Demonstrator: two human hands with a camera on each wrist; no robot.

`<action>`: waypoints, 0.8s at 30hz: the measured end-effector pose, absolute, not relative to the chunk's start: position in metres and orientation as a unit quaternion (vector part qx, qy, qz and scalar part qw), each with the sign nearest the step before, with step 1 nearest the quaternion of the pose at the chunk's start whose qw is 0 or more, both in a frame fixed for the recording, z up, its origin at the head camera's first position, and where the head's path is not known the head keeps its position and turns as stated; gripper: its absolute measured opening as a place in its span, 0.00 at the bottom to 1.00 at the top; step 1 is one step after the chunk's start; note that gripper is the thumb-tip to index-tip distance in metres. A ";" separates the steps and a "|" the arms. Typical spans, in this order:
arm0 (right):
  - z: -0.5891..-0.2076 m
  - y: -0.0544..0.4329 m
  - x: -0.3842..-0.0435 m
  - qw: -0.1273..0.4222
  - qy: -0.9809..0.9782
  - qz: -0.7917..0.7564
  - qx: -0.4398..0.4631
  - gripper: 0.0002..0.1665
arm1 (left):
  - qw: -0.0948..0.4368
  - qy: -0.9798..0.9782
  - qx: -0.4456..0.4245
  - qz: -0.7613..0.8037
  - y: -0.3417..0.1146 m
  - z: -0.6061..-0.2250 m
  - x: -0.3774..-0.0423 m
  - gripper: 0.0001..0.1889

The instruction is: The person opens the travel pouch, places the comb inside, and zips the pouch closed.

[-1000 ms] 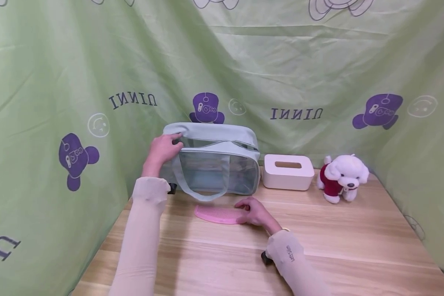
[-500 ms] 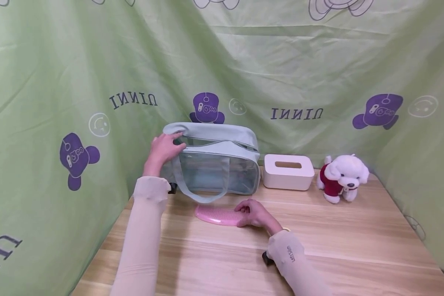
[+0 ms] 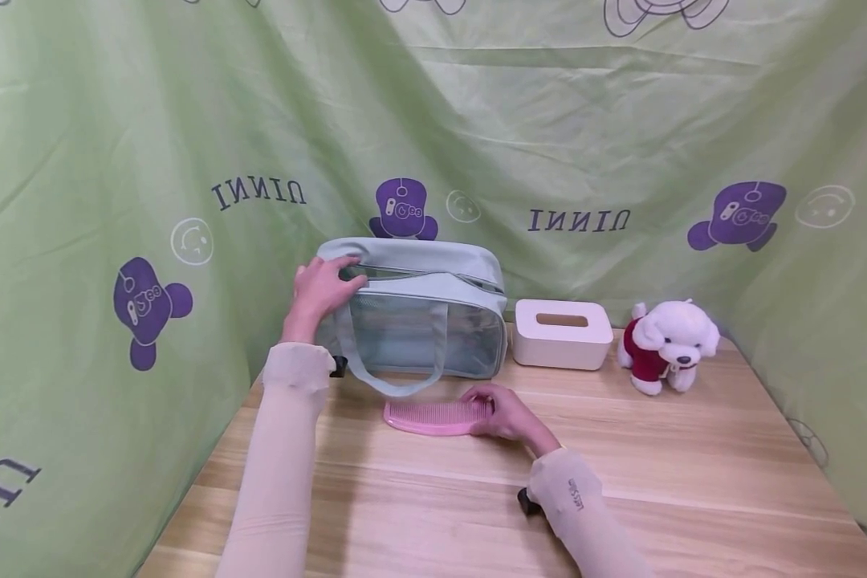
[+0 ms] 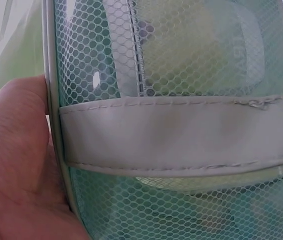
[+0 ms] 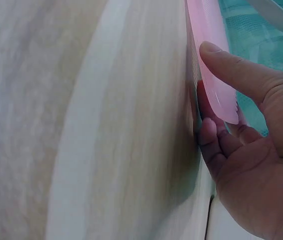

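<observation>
A pale green see-through toiletry bag (image 3: 426, 337) stands at the back of the table, its top zip parted. My left hand (image 3: 320, 291) holds the bag's upper left corner, fingers over the edge of the opening. The left wrist view shows that hand (image 4: 21, 160) against the bag's piped edge, beside the strap handle (image 4: 181, 135) and mesh pattern. In front of the bag, a pink comb (image 3: 433, 417) has its teeth turned toward the bag. My right hand (image 3: 504, 413) pinches its right end, thumb on one face and fingers behind, as the right wrist view shows the comb (image 5: 214, 75).
Right of the bag stands a white tissue box (image 3: 563, 335) with a slot in its lid. Farther right sits a white plush dog (image 3: 668, 347) in a red top. A green printed curtain (image 3: 433, 120) hangs behind and beside the wooden table (image 3: 657, 482).
The comb's near edge has tipped up and the comb has shifted slightly right, with the right hand's fingers closing on its end. The left hand stays at the bag's corner, nearly still.
</observation>
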State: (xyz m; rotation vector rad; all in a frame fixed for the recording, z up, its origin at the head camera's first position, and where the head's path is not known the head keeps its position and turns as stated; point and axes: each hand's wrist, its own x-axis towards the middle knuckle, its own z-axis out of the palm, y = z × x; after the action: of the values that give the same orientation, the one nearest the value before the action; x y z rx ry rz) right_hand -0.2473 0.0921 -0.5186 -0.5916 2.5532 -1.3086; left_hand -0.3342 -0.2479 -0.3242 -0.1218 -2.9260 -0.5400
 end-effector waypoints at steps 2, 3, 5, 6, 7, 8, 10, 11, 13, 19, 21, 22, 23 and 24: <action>-0.519 0.093 -0.247 0.106 0.868 -0.446 -0.193 0.28 | 0.089 -0.977 -0.042 -0.189 -0.248 -0.325 -0.335 0.29; -0.519 0.093 -0.247 0.106 0.869 -0.445 -0.190 0.28 | 0.093 -0.976 -0.043 -0.192 -0.248 -0.325 -0.335 0.27; -0.519 0.093 -0.248 0.106 0.870 -0.445 -0.186 0.28 | 0.102 -0.974 -0.043 -0.199 -0.248 -0.325 -0.335 0.25; -0.520 0.093 -0.248 0.106 0.870 -0.445 -0.185 0.28 | 0.107 -0.973 -0.044 -0.201 -0.248 -0.325 -0.335 0.24; -0.520 0.093 -0.249 0.106 0.870 -0.445 -0.184 0.28 | 0.112 -0.972 -0.044 -0.200 -0.247 -0.326 -0.335 0.23; -0.520 0.092 -0.249 0.106 0.870 -0.445 -0.183 0.28 | 0.117 -0.972 -0.044 -0.201 -0.247 -0.325 -0.335 0.22; -0.521 0.092 -0.249 0.107 0.869 -0.448 -0.180 0.28 | 0.123 -0.972 -0.040 -0.197 -0.246 -0.326 -0.334 0.20; -0.521 0.092 -0.249 0.107 0.869 -0.450 -0.178 0.28 | 0.122 -0.973 -0.039 -0.192 -0.245 -0.325 -0.334 0.20; -0.521 0.092 -0.249 0.108 0.868 -0.453 -0.174 0.28 | 0.113 -0.977 -0.033 -0.175 -0.245 -0.325 -0.335 0.20; -0.520 0.090 -0.248 0.110 0.867 -0.456 -0.167 0.27 | 0.076 -0.986 -0.008 -0.147 -0.244 -0.325 -0.336 0.24; -0.519 0.090 -0.248 0.110 0.868 -0.455 -0.166 0.27 | 0.071 -0.986 -0.005 -0.149 -0.244 -0.324 -0.336 0.28; -0.518 0.090 -0.248 0.110 0.868 -0.455 -0.166 0.27 | 0.068 -0.986 -0.004 -0.151 -0.244 -0.324 -0.336 0.30; -0.518 0.090 -0.248 0.110 0.868 -0.455 -0.165 0.27 | 0.067 -0.986 -0.005 -0.152 -0.244 -0.324 -0.336 0.32; -0.518 0.090 -0.248 0.108 0.869 -0.453 -0.168 0.27 | 0.067 -0.986 -0.005 -0.154 -0.244 -0.324 -0.337 0.33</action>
State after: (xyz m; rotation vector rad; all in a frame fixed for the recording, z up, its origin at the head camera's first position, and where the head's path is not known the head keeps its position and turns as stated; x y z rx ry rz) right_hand -0.2481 0.0904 -0.5183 -0.4930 2.5555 -1.3330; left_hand -0.3367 -0.2439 -0.3240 -0.0138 -2.9713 -0.4647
